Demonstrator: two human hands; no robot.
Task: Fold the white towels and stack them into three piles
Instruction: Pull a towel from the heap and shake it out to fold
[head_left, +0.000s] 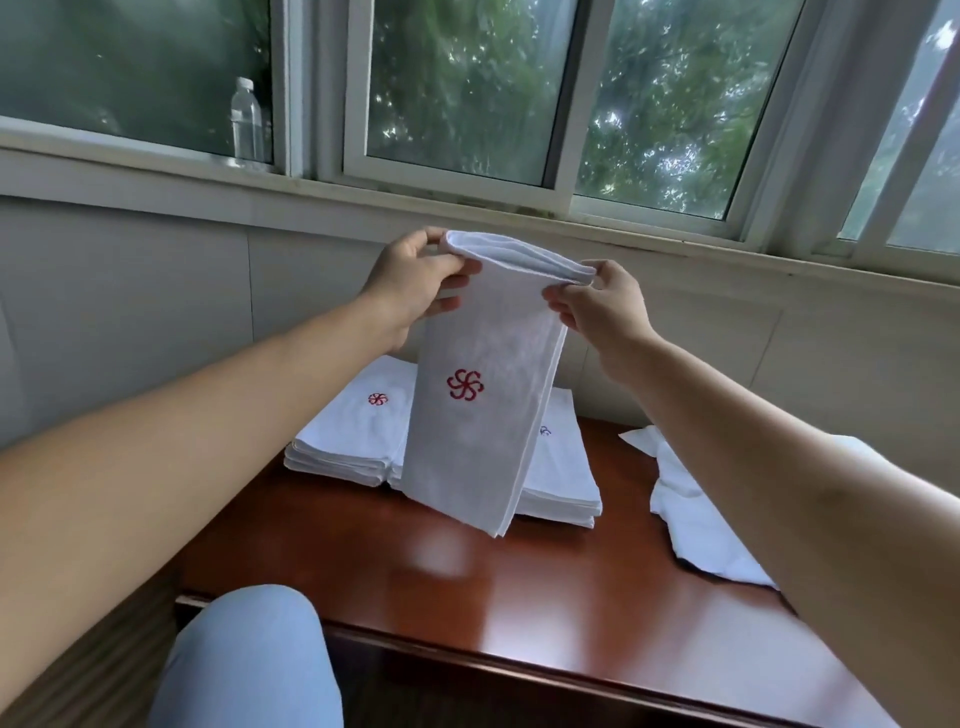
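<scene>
Both hands' fingers pinch hanging towel (483, 395) top — red pinwheel logo (465, 384).

We're looking at a white towel (478, 415) with a red pinwheel emblem (465, 384), and the white stack (348, 431) behind shows the same red mark. We've got a glossy reddish-brown table (519, 587) and a pale blue trouser knee (249, 660).

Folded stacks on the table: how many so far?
2: left stack and right stack, side by side behind the held towel. That towel may hide more between them.
</scene>
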